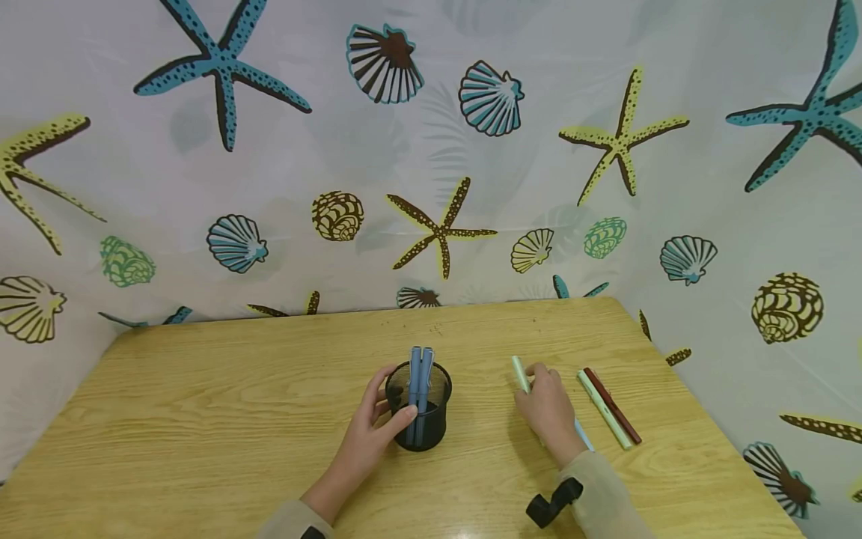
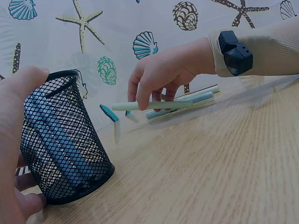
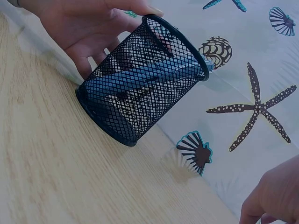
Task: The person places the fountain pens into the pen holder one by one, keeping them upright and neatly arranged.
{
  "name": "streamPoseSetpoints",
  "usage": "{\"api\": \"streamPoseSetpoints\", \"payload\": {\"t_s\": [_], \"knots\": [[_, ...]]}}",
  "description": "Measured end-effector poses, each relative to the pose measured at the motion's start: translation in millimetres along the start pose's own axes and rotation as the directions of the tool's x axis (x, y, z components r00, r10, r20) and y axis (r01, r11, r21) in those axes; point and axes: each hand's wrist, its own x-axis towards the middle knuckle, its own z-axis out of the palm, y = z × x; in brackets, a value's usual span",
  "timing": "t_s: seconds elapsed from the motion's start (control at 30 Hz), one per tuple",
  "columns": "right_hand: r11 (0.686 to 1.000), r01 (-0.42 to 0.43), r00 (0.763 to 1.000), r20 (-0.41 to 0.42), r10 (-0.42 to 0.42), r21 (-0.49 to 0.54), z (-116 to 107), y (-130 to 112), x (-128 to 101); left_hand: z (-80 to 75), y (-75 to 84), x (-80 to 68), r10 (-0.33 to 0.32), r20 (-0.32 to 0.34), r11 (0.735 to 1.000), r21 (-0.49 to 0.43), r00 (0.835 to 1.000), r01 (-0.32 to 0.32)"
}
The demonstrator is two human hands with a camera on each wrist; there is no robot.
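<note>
While our left hand is curling around the black mesh pen cup near the middle of the desk, two blue pens are already standing inside it. Our right hand is pinching a pale green pen just off the wood (the left wrist view is showing this best). Beside that hand, a light green pen, a dark red pen and a light blue one are lying unpicked, so we are judging the work roughly halfway.
</note>
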Motion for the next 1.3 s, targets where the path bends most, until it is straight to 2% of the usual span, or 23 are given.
{"api": "streamPoseSetpoints", "payload": {"t_s": [0.27,0.47,0.87,1.3], "knots": [[0.999,0.030,0.999,-0.014,-0.029,0.026,1,0,-2,1.1,-0.5,-2.0,0.012,-0.006,1.000,0.003,1.000,-0.012],[0.991,0.083,0.995,-0.059,-0.077,0.105,0,-3,-3,1.3,-1.4,-1.7,0.003,-0.015,1.000,0.011,1.000,-0.003],[0.957,0.165,0.983,-0.120,-0.140,0.237,-4,-15,-7,1.2,-2.1,-1.2,-0.003,-0.002,1.000,0.002,1.000,0.003],[0.913,0.233,0.968,-0.168,-0.185,0.336,-10,-32,-13,0.4,-1.4,-0.2,0.004,-0.004,1.000,0.009,1.000,-0.004]]}}
